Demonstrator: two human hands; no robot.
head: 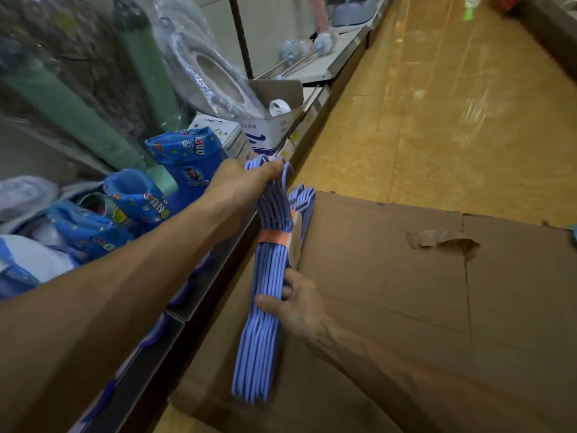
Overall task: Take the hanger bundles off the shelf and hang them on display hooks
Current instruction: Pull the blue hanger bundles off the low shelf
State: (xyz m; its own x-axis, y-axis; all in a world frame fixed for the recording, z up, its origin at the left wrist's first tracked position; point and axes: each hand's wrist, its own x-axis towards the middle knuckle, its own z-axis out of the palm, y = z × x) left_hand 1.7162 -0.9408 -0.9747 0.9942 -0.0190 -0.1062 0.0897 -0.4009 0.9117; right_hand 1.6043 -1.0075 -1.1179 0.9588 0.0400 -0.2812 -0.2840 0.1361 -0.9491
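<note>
A bundle of lilac-blue plastic hangers (268, 264), bound by an orange paper band, stands on edge between the shelf front and a cardboard box. My left hand (246, 182) grips the hook end at the top of the bundle. My right hand (296, 303) holds the bundle lower down, thumb across its front and fingers behind. A second lilac-blue hanger bundle (304, 201) lies just behind the first, against the box. No display hook is in view.
A large flat cardboard box (390, 292) fills the space right of the shelf edge (218, 267). On the shelf lie blue printed children's boots (184, 157), green rolls (78, 114), wrapped goods and small white cartons (265, 129). Yellow floor (452, 104) runs along the aisle.
</note>
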